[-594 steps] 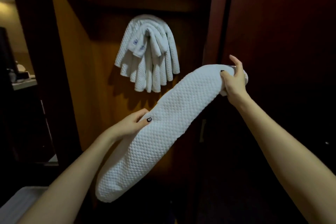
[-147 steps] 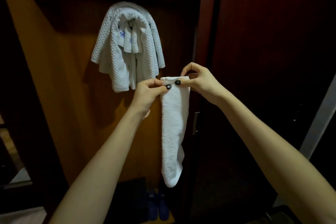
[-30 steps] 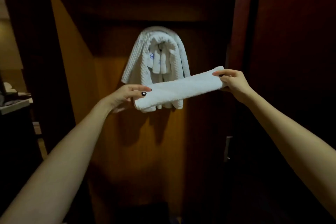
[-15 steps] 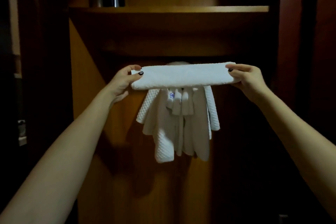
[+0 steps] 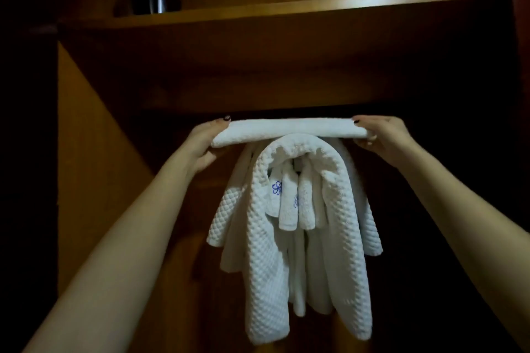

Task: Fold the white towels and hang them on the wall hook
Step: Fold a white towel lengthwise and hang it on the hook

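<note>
Left grip point(image 5: 205, 143) and right grip point(image 5: 381, 137) clasp the ends of my folded white terry towel point(image 5: 289, 131), level above the white waffle-weave towels point(image 5: 275, 261) hanging below, ready for draping.

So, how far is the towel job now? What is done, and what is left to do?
Done: a bunch of white towels hangs under the shelf. In hand: one folded towel is held level just above that bunch, the left hand gripping one end and the right hand the other. Left: to lay it over the bunch and let go. Whether more towels wait, the picture does not show.
</note>
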Demonstrator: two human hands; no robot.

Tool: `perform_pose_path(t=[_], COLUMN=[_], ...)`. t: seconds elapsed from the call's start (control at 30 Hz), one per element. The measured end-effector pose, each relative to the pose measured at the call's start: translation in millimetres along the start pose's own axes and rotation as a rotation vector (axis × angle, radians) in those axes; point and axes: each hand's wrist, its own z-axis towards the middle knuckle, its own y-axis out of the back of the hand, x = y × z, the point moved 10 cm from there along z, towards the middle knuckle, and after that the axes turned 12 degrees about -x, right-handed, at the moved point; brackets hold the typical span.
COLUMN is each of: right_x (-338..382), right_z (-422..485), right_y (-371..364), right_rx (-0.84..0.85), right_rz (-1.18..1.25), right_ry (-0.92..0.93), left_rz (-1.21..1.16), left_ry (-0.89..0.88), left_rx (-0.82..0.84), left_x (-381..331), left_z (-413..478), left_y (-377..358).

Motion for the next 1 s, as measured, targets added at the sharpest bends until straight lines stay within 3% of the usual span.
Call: perform_pose_path(t=[0.17,0.27,0.4,0.47,0.53,0.6,0.67,0.83,1.0], right_x=[-45,-64,-79,-80,-75,-59,-37,-27,-36], right_z=[-10,-28,-55,-62,-64,-62,-65,-77,-100], right_y=[9,10,-4,-9,-3,3,4,-22,-20], right_rx=[-0.013,0.015,0.13,0.197,0.2,0.147,0.086,0.22,0.242], right_rz=[0.036,0.016,0.058,-0.02,-0.185,-0.329,-0.397,-0.438,-0.527], right_ry=[-0.082,-0.068,-0.111,-0.106,-0.044,0.112,0.278,0.367,0.408], left_rz=[-0.156,-0.146,-0.142,0.002,0.31,0.495,0.53,0.666,0.777], left_ry=[0.139,0.196,0.2,0.138,-0.026,-0.244,-0.364,-0.489,-0.468], left_rx=[-0.009,0.067,0.112,0.074,-0.034,-0.094,-0.054,0.214,0.172], left_x=[48,81,98,93,78,51,28,24,47], left_z=[-1,-19,-34,-39,-41,-43,-53,-80,-99], left_y=[7,0,-8,-3,10,12,-3,-52,-60])
